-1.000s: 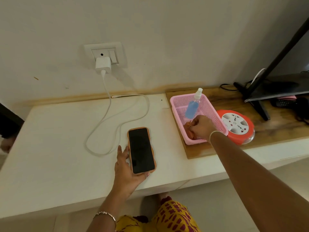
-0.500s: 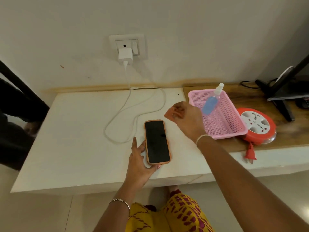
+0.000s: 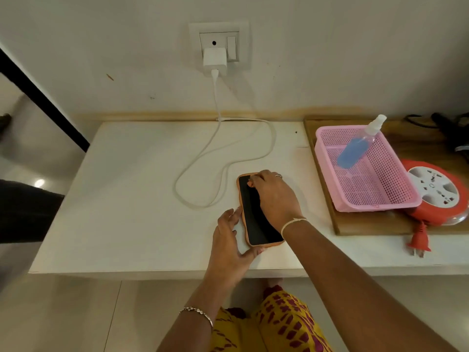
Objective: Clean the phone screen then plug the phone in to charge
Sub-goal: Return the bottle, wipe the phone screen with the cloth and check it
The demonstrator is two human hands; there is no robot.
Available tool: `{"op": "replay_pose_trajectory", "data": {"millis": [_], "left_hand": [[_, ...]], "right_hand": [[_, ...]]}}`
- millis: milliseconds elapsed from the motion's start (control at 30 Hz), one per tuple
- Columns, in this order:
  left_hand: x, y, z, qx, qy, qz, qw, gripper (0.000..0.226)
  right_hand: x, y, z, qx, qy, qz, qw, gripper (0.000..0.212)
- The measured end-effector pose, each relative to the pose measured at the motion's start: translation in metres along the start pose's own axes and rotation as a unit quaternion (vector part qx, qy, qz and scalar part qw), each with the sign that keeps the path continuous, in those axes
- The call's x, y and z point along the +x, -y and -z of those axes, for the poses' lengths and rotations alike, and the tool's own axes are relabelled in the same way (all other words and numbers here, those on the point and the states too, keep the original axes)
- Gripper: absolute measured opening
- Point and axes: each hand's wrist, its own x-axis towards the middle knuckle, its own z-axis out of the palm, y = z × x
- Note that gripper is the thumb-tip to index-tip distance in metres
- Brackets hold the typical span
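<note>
Lying face up near the front edge of the white tabletop (image 3: pixel 121 199), the black-screened phone in an orange case (image 3: pixel 255 219) is steadied by the left hand (image 3: pixel 232 240), whose fingers are curled around its lower left edge. The right hand (image 3: pixel 275 196) is pressed flat over the screen's upper right part, fingers together; a small orange cloth (barely visible under the fingertips) (image 3: pixel 250 183) appears to be held there. The white charging cable (image 3: pixel 220 158) is looped on the tabletop just left of the phone, apart from it, and runs up to the white adapter (image 3: pixel 214 59) in the wall socket. 1 blue spray bottle (image 3: pixel 357 146) is leaned inside the pink plastic basket (image 3: pixel 396 199), beside the round red extension reel (image 3: pixel 436 191).
</note>
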Motion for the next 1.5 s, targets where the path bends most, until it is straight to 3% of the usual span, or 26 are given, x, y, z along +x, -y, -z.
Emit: {"op": "replay_pose_trajectory", "data": {"millis": [167,267,633,1033,1233,1500], "left_hand": [[0.003,-0.001,-0.001,-0.006,0.003,0.014,1.0,0.099],[0.002,0.0,0.0,-0.005,0.0,0.015,1.0,0.098],[0.004,0.002,0.0,0.0,-0.019,0.012,1.0,0.087],[0.005,-0.008,0.0,-0.022,-0.002,0.019,1.0,0.092],[0.002,-0.007,0.003,0.013,0.004,-0.002,1.0,0.098],[0.007,-0.002,0.003,0.121,0.017,-0.053,0.991,0.082]], "right_hand": [[-0.03,0.005,-0.005,-0.005,0.01,0.084,0.996,0.038],[-0.032,-0.002,0.001,-0.009,0.04,0.121,0.992,0.052],[0.025,0.001,0.013,-0.008,0.028,0.09,0.995,0.038],[-0.077,0.008,0.01,0.009,0.03,0.144,0.989,0.056],[-0.092,0.004,0.01,0.019,0.026,0.178,0.983,0.056],[-0.094,-0.002,0.011,0.03,0.029,0.196,0.98,0.047]]}}
